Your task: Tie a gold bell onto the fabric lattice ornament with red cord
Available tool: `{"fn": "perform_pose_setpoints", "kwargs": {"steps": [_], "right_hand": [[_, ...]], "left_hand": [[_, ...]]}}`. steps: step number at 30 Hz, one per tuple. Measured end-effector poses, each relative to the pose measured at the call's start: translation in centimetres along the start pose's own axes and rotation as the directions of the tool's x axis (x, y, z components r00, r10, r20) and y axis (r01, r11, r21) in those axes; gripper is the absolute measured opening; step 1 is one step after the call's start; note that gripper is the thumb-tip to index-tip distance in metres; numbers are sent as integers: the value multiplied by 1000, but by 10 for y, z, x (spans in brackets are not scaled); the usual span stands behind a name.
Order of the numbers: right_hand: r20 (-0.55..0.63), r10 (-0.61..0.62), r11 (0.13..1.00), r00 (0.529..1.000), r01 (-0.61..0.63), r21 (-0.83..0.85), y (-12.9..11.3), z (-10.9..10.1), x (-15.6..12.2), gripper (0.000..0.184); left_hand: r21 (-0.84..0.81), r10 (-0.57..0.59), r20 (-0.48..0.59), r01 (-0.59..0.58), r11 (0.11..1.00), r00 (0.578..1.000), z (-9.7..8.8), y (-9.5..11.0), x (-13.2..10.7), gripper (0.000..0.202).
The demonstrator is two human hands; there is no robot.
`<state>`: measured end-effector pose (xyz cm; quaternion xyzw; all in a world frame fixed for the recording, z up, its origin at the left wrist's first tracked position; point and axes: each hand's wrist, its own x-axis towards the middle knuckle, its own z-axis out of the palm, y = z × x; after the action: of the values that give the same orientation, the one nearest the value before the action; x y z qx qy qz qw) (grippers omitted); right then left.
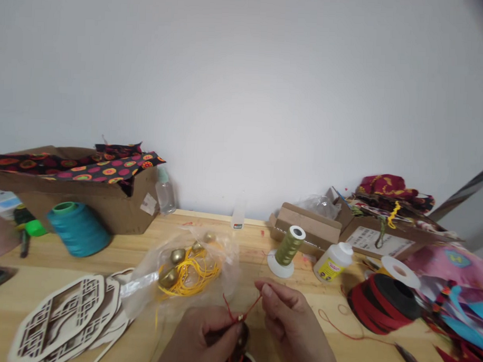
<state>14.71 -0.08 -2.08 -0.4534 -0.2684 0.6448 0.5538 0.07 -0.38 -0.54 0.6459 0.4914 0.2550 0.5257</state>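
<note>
My left hand (204, 335) is closed low in the view, pinching a thin red cord (240, 314) together with a small dark, rounded piece (242, 339) beneath it. My right hand (288, 320) is closed too, its thumb and forefinger pinching the upper end of the same red cord. Just beyond my hands lies a clear plastic bag (183, 268) holding gold bells and yellow cord. What the dark piece is cannot be made out.
Pale laser-cut wooden panels (62, 317) lie at the left. A teal thread cone (79, 228), an olive thread spool (289, 246), a white glue bottle (333, 262) and a red ribbon roll (383, 302) stand on the wooden table (116, 250). Cardboard boxes with patterned fabric (91, 168) line the wall.
</note>
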Motion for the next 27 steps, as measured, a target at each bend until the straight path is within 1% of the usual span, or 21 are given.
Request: {"fn": "perform_pose_setpoints", "kwargs": {"steps": [2, 4, 7, 11, 13, 14, 16, 18, 20, 23, 27], "right_hand": [[-54, 12, 997, 998, -8, 72, -1, 1, -1, 28], [-61, 27, 992, 998, -20, 121, -1, 1, -1, 25], [15, 30, 990, 999, -32, 134, -3, 1, -4, 19], [139, 27, 987, 990, -48, 156, -7, 2, -9, 23], [169, 43, 988, 985, -67, 139, -9, 2, -10, 23], [173, 58, 992, 983, -77, 102, -9, 2, -10, 22], [172, 84, 996, 981, -85, -2, -11, 1, -9, 24], [177, 89, 995, 980, -79, -63, -13, 1, -8, 28], [178, 68, 997, 982, -60, -50, -17, 2, -8, 29], [145, 47, 999, 988, -46, -11, -22, 2, -9, 25], [99, 60, 998, 993, -63, 23, -21, -1, -9, 18]], "left_hand": [[-30, -8, 3, 8, 1000, 1000, 0, 0, 0, 32], [-41, 5, -8, -5, 999, 1000, 1, 1, 0, 30], [-46, 31, -23, -32, 998, 999, 1, 1, -1, 29], [-37, 40, -29, -41, 998, 999, 0, -2, -2, 27], [-7, 56, -36, -57, 998, 998, -1, -4, -2, 26], [12, 64, -43, -64, 998, 997, -1, -4, -2, 26], [34, 74, -53, -72, 997, 996, -3, -4, -1, 27], [42, 76, -46, -74, 996, 996, -4, -3, -1, 27], [37, 73, -19, -73, 997, 997, -5, -2, 0, 27], [18, 69, 6, -69, 997, 998, -5, -3, 0, 28], [7, 92, -27, -92, 996, 995, -2, -7, 2, 30]]}}
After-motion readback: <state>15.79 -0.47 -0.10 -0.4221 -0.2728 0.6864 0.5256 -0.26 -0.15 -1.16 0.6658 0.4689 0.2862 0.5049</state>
